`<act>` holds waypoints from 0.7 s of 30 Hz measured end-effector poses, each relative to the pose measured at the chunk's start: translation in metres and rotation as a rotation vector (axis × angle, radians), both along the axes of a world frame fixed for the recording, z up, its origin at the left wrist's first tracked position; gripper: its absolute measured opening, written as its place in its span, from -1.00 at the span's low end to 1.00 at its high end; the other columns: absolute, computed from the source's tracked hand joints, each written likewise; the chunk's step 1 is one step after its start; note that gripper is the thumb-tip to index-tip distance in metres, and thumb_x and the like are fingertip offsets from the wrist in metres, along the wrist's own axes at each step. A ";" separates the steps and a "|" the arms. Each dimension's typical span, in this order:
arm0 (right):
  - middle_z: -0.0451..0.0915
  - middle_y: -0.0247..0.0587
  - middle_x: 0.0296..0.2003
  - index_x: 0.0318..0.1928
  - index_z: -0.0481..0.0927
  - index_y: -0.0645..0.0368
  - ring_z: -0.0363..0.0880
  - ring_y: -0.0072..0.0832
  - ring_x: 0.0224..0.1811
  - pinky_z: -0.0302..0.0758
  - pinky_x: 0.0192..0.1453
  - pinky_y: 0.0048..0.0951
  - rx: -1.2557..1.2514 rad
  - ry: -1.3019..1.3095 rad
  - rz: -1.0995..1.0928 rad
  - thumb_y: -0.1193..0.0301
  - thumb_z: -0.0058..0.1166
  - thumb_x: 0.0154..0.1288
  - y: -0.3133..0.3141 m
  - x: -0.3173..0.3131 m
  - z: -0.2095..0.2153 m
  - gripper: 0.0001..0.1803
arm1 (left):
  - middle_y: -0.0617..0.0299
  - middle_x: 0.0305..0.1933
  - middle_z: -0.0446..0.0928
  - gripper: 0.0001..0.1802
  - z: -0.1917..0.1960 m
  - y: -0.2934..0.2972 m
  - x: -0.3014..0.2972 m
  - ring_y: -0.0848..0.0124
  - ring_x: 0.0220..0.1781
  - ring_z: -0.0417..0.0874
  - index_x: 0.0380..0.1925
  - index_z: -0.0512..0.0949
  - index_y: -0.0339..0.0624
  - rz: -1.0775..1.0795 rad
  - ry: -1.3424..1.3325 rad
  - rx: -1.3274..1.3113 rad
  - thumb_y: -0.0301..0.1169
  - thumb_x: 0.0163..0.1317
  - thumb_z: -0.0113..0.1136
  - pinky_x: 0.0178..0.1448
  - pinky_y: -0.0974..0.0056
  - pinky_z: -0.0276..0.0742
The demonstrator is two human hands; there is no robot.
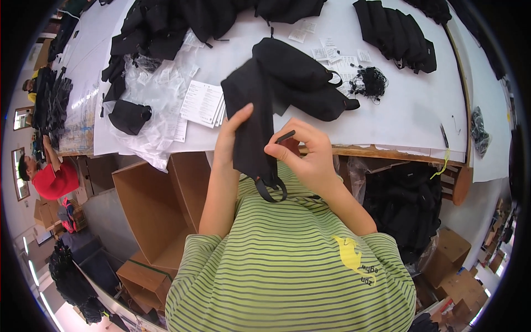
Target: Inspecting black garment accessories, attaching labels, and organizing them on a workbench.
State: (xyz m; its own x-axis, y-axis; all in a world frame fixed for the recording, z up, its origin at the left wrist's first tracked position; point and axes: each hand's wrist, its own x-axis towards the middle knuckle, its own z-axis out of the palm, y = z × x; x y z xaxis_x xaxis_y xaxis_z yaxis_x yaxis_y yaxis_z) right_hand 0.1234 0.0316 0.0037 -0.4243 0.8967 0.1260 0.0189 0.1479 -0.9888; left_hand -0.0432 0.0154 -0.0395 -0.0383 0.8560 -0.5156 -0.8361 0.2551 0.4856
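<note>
A black fabric pouch hangs in front of my body, with a loop strap at its lower end. My left hand grips its left side, thumb over the front. Beside the pouch's right edge, my right hand pinches a short black zipper pull between thumb and fingers. Whether the pull is fastened to the pouch I cannot tell. More black pouches lie on the table right behind it. A stack of white printed cards is to the left.
Black pouches are heaped at the back and in a row at the back right. Clear plastic bags spread on the left, and a tangle of black cords lies right. Below the white table stands a cardboard box. A person in red is far left.
</note>
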 end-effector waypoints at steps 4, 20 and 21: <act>0.40 -0.38 -0.56 -0.44 0.60 0.28 0.29 -0.71 -0.62 0.20 -0.52 -0.61 -0.095 0.038 0.066 0.44 0.32 0.08 -0.009 -0.004 0.004 -0.82 | 0.23 -0.36 0.65 -0.80 0.014 0.001 -0.004 0.46 -0.45 0.66 -0.23 0.58 -0.21 0.044 -0.060 -0.003 -0.33 0.31 0.06 -0.39 0.39 0.62; 0.40 -0.37 -0.59 -0.46 0.60 0.25 0.28 -0.69 -0.65 0.21 -0.56 -0.59 0.089 -0.072 0.053 0.45 0.34 0.04 -0.011 -0.005 0.012 -0.83 | 0.20 -0.27 0.61 -0.71 0.012 -0.005 -0.004 0.43 -0.38 0.65 -0.08 0.50 -0.24 0.171 0.234 0.119 -0.41 0.20 0.18 -0.30 0.38 0.62; 0.40 -0.37 -0.59 -0.46 0.60 0.25 0.28 -0.69 -0.65 0.21 -0.56 -0.59 0.086 -0.072 0.052 0.45 0.34 0.04 -0.009 -0.007 0.014 -0.83 | 0.20 -0.27 0.61 -0.71 0.015 -0.005 -0.004 0.43 -0.38 0.65 -0.08 0.50 -0.24 0.169 0.234 0.116 -0.41 0.20 0.18 -0.30 0.38 0.62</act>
